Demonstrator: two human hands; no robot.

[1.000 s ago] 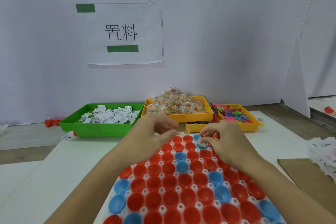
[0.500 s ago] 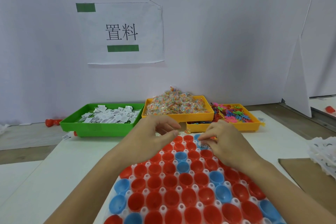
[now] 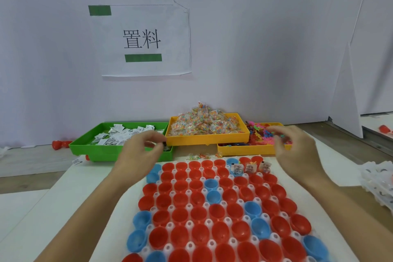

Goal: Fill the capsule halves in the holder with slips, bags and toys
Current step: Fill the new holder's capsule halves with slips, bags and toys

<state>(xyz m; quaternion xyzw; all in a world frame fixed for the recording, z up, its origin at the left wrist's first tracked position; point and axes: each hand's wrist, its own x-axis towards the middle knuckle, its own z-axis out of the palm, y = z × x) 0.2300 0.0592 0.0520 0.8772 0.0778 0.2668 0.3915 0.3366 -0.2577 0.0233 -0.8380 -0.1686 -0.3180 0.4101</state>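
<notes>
My hands are hovering over the far end of the capsule holder [image 3: 214,247], a white tray w/ rows of red and blue capsule halves [image 3: 180,217] sitting open side up. My left hand [image 3: 141,153] is hanging in front of the green tray [image 3: 85,147] of white slips [image 3: 119,137], fingers curled w/ thumb and forefinger close together; something small may be pinched there, but the blur is keeping me from telling. My right hand [image 3: 297,151] is hanging by the right yellow tray [image 3: 244,151] of coloured toys [image 3: 263,134], fingers loosely curled and spread, apparently holding nothing. The middle yellow tray [image 3: 208,139], piled w/ bags [image 3: 204,122] of coloured beads, is sitting between the other two and overlapping both. Three halves in the holder's second row from the far edge, right side, are carrying filled packets [image 3: 251,168]; the rest look empty. A few loose bags [image 3: 200,156] are lying on the table [image 3: 80,187] just beyond the holder. A paper sign [image 3: 146,42] is hanging on the wall behind.
</notes>
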